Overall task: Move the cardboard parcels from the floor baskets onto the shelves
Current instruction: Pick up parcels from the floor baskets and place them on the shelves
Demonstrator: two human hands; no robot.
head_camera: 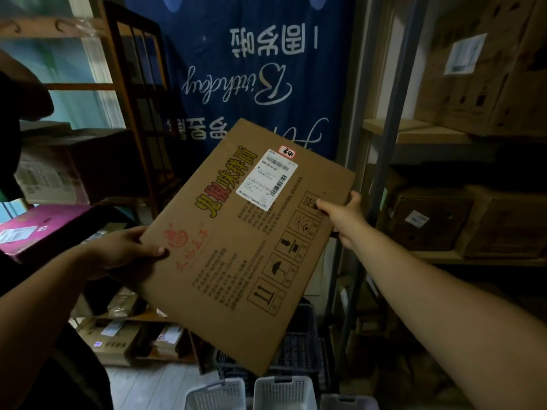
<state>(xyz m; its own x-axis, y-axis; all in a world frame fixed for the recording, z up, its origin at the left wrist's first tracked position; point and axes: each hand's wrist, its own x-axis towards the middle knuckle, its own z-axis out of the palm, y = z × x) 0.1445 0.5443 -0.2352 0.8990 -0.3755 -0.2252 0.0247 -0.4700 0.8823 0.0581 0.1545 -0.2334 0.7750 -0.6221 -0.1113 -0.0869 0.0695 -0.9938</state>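
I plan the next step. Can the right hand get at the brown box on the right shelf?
Probably not: the right hand grips the parcel, so it is occupied; a shelf upright also stands between it and the brown box.

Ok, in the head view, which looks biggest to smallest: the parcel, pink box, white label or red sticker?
Largest first:
parcel
pink box
white label
red sticker
The pink box is farther off and partly hidden, so unsure.

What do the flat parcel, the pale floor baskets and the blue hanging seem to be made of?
Flat parcel: matte brown cardboard, printed, with a stuck paper label. Pale baskets: probably plastic, given moulded perforated walls. Blue hanging: fabric or vinyl, slightly wrinkled; cannot tell which.
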